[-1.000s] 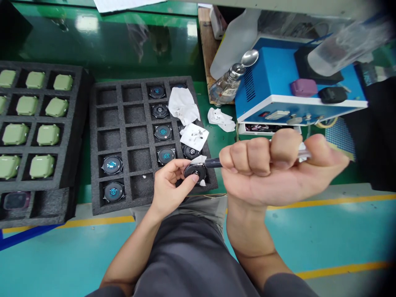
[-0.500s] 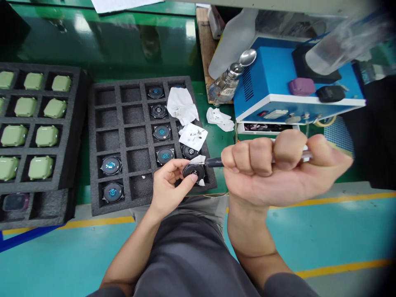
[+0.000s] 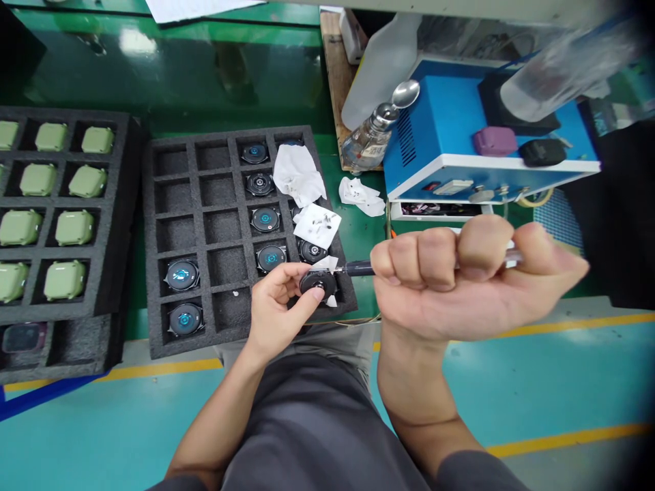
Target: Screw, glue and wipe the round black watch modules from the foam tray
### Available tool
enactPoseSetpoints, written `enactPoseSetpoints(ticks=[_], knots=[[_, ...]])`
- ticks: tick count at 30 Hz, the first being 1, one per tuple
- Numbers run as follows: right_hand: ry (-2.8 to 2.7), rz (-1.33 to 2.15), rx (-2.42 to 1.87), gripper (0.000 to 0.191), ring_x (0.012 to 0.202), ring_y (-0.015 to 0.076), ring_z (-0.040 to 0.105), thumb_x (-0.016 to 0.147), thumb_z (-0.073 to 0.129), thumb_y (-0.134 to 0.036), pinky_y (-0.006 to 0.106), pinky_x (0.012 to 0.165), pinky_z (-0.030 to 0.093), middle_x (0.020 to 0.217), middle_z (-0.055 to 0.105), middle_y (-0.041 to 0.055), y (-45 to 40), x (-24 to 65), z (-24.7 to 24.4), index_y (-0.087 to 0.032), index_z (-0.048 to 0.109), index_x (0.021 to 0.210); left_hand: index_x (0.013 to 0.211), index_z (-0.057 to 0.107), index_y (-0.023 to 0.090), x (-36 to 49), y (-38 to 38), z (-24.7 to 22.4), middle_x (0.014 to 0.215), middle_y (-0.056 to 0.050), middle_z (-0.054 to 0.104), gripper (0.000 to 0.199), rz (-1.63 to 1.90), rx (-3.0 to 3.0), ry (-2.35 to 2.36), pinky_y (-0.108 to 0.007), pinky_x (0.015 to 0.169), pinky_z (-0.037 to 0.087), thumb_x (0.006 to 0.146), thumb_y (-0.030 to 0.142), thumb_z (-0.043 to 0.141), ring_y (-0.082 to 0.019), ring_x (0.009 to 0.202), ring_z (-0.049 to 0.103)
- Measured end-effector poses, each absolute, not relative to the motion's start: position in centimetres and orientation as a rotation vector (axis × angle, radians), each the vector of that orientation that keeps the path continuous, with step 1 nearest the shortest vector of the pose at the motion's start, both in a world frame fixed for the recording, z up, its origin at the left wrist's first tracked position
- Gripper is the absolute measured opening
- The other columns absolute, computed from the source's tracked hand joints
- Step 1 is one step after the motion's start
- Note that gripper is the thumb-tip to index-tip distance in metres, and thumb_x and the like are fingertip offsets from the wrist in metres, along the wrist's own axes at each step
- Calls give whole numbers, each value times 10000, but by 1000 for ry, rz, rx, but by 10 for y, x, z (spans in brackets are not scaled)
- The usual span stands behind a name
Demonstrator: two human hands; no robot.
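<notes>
My left hand pinches a round black watch case between thumb and fingers, over the front right of the foam tray. White paper pokes out around the watch case. In a fist, my right hand grips a slim pen-like tool with a dark barrel and a clear rear part. Its thin metal tip is at the right edge of the watch case; whether they touch I cannot tell. More round watches lie in the tray's pockets.
A crumpled tissue and a white sheet with dark bits lie on the tray. Foam trays of green square cases stand at left. Rear right are a blue machine, a pump bottle and a white bottle.
My right hand has drawn back slightly to the right with the tool, and more of its metal tip shows. My left hand still holds the watch case. The whole view has shifted a little.
</notes>
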State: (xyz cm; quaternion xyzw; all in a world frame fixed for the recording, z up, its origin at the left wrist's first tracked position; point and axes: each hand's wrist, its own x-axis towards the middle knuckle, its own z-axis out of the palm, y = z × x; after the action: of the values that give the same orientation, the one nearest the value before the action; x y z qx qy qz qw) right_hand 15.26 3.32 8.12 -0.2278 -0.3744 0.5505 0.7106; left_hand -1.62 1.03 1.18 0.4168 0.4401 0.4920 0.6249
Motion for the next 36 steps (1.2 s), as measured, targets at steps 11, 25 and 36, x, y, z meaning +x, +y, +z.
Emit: enactPoseSetpoints(ticks=[11, 25, 36], knots=[[-839, 1194, -489, 507, 360, 88, 98, 933, 378, -511, 278, 397, 234, 409, 136, -70, 31, 158, 77, -218, 178, 571, 941, 727, 167, -16, 11, 10, 809, -30, 723, 242, 1137, 975, 1017, -235, 681, 547, 740, 252, 833, -133, 715, 654], [-630, 786, -846, 473, 567, 120, 488, 781, 773, -381, 289, 618, 474, 543, 407, -53, 20, 184, 109, -220, 391, 552, 1015, 676, 166, -19, 16, 5, 907, -52, 722, 322, 1137, 786, 981, -249, 603, 615, 779, 335, 816, -165, 719, 730], [-1280, 245, -1347, 215, 960, 199, 670, 944, 601, -375, 367, 840, 563, 1056, 696, 75, 57, 206, 0, -242, 712, 1071, 1072, 602, 160, -14, 20, 13, 919, -62, 766, 379, 1242, 812, 1048, -251, 597, 621, 815, 367, 790, -211, 755, 783]])
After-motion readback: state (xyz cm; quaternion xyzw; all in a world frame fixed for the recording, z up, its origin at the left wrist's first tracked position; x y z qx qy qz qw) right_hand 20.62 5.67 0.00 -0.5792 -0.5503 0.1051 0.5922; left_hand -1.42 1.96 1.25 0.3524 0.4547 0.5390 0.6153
